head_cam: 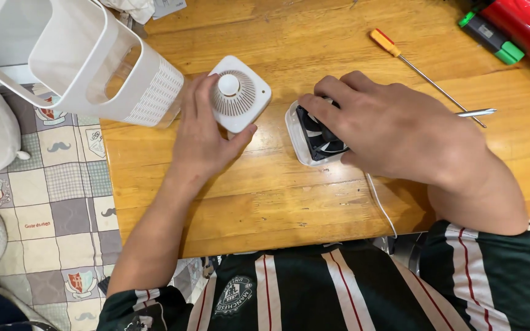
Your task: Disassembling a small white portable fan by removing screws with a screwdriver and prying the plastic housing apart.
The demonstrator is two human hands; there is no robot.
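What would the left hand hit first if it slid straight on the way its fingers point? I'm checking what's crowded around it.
The left hand already rests on the white square grille cover. Its fingers point up the table; beyond them, probably only bare wooden table.

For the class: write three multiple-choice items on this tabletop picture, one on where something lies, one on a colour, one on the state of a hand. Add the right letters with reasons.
1. Where does the screwdriver lie?
A. on the wooden table, beyond the right hand
B. on the patterned cloth
C. inside the white housing

2. What colour is the screwdriver's handle?
A. blue
B. orange
C. black

3. What is the left hand doing?
A. hanging free of the table
B. gripping the screwdriver
C. resting against the white grille cover

Answers: 1 A, it lies on the wood past the right hand; 2 B, the grip is orange; 3 C, its fingers curl round the cover's edge.
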